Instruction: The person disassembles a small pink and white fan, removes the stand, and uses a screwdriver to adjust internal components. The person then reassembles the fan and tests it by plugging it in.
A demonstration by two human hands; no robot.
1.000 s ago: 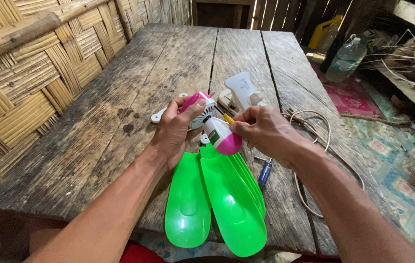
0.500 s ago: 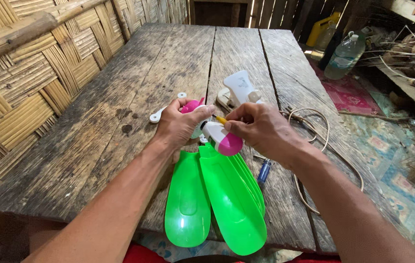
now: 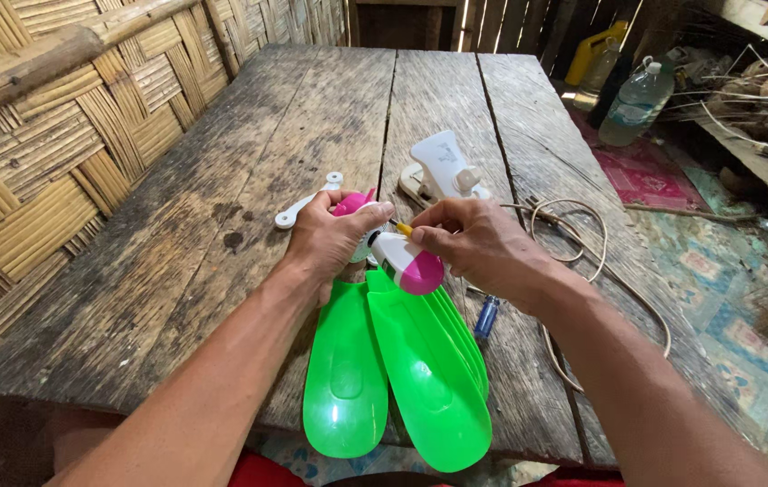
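Woven bamboo wall (image 3: pixel 32 153) far left, its lower part cut off by the frame edge. Weathered grey wooden plank counter (image 3: pixel 222 135) runs away from the person.

White plastic lever-shaped part (image 3: pixel 307 204) lies on the counter just left of the left hand (image 3: pixel 330 243); its near end is hidden behind the knuckles. Left hand is curled round the pink-and-white plastic fan body (image 3: pixel 397 257), thumb on top; most of the body on that side is covered by the fingers.

From the body, bright green plastic fan blades (image 3: pixel 402 370) fan toward the person over the counter edge. One blade sits apart on the left; the rest are stacked to the right. I count at least four edges; the exact number is hard to make out.

Right hand (image 3: pixel 483 248) has its fingers drawn together, pinching a small yellow-tipped tool (image 3: pixel 405 229) against the top of the fan body. Most of the tool is hidden in the fist.

White plastic fan base (image 3: pixel 445 167) stands beyond the hands. One blue-handled screwdriver (image 3: pixel 486 317) lies beside the blades, partly under the wrist. One looped beige cord (image 3: pixel 573 234) lies to the right. One clear plastic bottle (image 3: pixel 636 104) on the floor far right.

Since half a second ago the hands have barely shifted; grip is unchanged.
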